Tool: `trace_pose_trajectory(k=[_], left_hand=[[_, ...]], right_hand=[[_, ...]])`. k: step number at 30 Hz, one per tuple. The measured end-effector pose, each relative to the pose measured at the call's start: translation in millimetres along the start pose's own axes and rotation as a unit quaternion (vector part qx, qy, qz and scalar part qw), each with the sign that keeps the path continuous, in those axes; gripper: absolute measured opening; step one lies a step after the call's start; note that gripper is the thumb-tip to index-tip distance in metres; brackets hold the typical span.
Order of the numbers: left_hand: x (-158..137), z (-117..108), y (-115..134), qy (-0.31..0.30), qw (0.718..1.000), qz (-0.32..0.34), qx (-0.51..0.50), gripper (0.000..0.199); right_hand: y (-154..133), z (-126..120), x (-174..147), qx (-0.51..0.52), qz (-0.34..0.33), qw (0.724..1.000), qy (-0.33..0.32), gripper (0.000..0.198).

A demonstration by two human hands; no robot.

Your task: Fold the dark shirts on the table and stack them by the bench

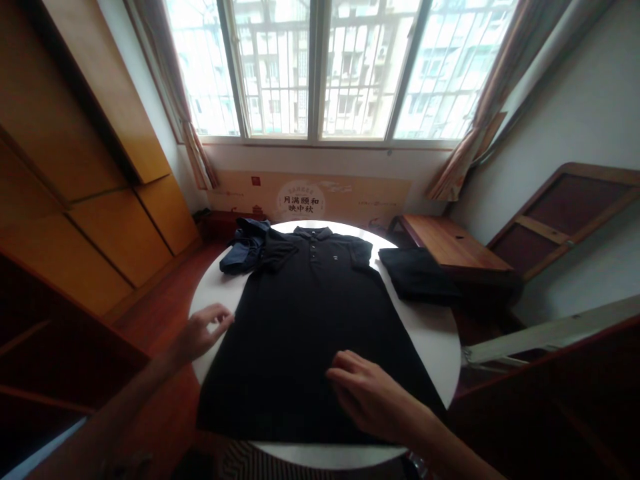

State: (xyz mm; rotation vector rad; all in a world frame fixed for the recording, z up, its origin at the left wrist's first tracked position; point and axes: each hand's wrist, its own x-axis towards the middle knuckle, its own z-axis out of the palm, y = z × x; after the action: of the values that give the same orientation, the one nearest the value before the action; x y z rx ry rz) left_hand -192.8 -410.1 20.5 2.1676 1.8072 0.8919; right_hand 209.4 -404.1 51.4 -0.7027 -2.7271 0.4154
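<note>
A black short-sleeved polo shirt (310,333) lies spread flat, its buttoned collar at the far side and its hem towards me. My left hand (207,328) is at the shirt's left edge, thumb and fingers apart and loosely bent; whether the fingertips touch the cloth is unclear. Over the lower middle of the shirt is my right hand (363,390), its fingers half curled with a gap at the thumb and no cloth visibly gripped. Beneath the shirt is a round white table (435,337).
A crumpled dark blue garment (245,247) sits at the table's far left. Folded black cloth (417,275) lies at the right rim. A wooden side table (455,243) stands beyond, with a wooden cabinet (100,233) to the left and barred windows (310,67) ahead.
</note>
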Motion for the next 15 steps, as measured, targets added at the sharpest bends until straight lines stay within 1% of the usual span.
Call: trace_pose_trajectory(k=[1,2,4,6,7,8,10,12,13,15], left_hand=[[26,1,-2,0.007,1.0,-0.007,0.015,0.029],[54,1,-5,0.012,0.999,-0.02,0.026,0.03],[114,4,-11,-0.004,0.998,-0.05,0.033,0.031],[174,9,-18,-0.005,0.994,-0.088,0.059,0.028],[202,13,-23,-0.003,0.99,-0.119,0.081,0.027],[227,18,-27,-0.007,0.984,-0.145,0.101,0.027],[268,29,-37,-0.01,0.977,-0.176,0.123,0.031],[296,40,-47,-0.017,0.973,-0.191,0.13,0.041],[306,46,-52,-0.022,0.971,-0.197,0.132,0.046],[318,56,-60,-0.036,0.969,-0.204,0.133,0.055]], right_hand=[[-14,9,25,-0.01,-0.049,0.998,-0.031,0.011],[-28,20,50,-0.028,-0.101,0.993,-0.053,0.008],[-56,44,94,-0.063,-0.183,0.979,-0.07,0.02],[-82,70,131,-0.081,-0.227,0.968,-0.075,0.031],[-93,82,146,-0.083,-0.236,0.965,-0.08,0.038],[-103,93,159,-0.083,-0.243,0.963,-0.088,0.04],[-118,113,179,-0.087,-0.255,0.955,-0.125,0.033],[-126,131,192,-0.091,-0.254,0.947,-0.175,0.021],[-129,138,197,-0.093,-0.241,0.946,-0.195,0.018],[-132,151,204,-0.098,-0.199,0.955,-0.199,0.017]])
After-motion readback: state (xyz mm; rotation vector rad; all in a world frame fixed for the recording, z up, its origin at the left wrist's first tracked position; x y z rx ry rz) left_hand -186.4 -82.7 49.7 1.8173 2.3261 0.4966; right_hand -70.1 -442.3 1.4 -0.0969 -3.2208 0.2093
